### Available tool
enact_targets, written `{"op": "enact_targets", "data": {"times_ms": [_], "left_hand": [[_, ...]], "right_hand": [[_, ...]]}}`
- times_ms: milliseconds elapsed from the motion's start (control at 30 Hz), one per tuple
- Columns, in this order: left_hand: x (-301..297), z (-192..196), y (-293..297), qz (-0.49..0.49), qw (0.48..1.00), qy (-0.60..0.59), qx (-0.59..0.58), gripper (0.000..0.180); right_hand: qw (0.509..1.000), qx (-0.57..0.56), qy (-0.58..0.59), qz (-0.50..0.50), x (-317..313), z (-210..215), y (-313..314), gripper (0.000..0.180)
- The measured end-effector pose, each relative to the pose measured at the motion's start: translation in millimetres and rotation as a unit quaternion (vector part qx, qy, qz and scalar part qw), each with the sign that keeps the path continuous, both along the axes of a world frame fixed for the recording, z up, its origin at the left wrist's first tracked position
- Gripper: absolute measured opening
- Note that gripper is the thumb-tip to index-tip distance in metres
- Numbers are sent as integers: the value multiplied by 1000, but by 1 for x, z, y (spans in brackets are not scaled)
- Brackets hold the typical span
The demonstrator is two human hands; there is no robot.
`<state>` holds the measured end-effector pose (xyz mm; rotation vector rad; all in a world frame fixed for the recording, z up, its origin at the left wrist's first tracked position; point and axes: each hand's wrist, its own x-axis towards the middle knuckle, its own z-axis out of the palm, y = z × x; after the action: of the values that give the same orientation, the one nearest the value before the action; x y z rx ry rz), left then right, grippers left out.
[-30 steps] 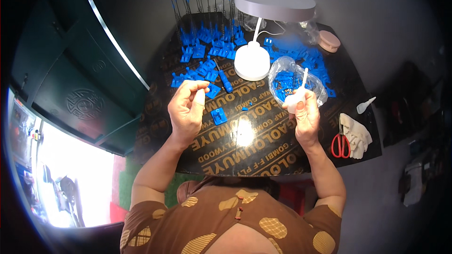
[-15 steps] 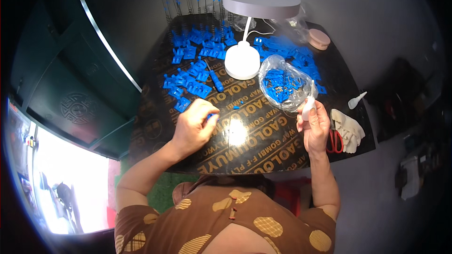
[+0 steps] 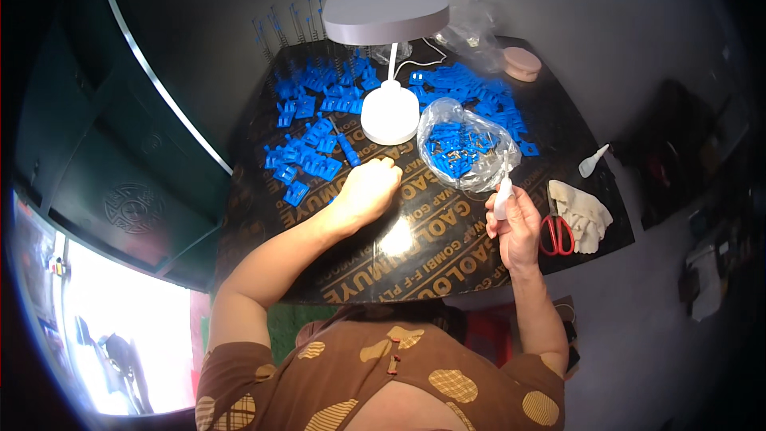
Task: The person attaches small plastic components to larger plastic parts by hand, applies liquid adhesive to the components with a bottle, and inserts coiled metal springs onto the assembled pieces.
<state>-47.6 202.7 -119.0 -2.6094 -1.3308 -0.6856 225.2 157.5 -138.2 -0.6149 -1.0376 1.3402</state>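
Just beyond the left hand (image 3: 369, 190) lie the loose blue clips (image 3: 307, 164), nearer it than the right hand (image 3: 515, 227). Left fingers curl, grip unclear (knuckles hide them); right clutches a small white bottle (image 3: 503, 191) upright beside the clear bag (image 3: 467, 145).

A single head-worn fisheye view looks steeply down from above the person, whose brown patterned shoulders (image 3: 375, 375) fill the 6 o'clock edge. It faces forward over the dark table (image 3: 447, 267), which sits near the centre, with the white desk lamp (image 3: 388, 28) toward 12 o'clock. Both forearms rise from below: the left hand (image 3: 369, 187) just left of centre, the right hand (image 3: 515, 219) toward 3 o'clock. Straight edges bow near the rim, and a bright floor patch lies at 8 o'clock.
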Motion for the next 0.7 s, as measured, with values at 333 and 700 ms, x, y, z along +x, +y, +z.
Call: {"op": "enact_targets", "data": {"times_ms": [333,700], "left_hand": [[-5,-9,18,-42,998,-9,-45,7],[-8,2,20,16,994,-28,-101,8]], "right_hand": [[1000,-4,1,-4,2,1,-1,28],[999,11,-30,12,-5,13,4,30]]}}
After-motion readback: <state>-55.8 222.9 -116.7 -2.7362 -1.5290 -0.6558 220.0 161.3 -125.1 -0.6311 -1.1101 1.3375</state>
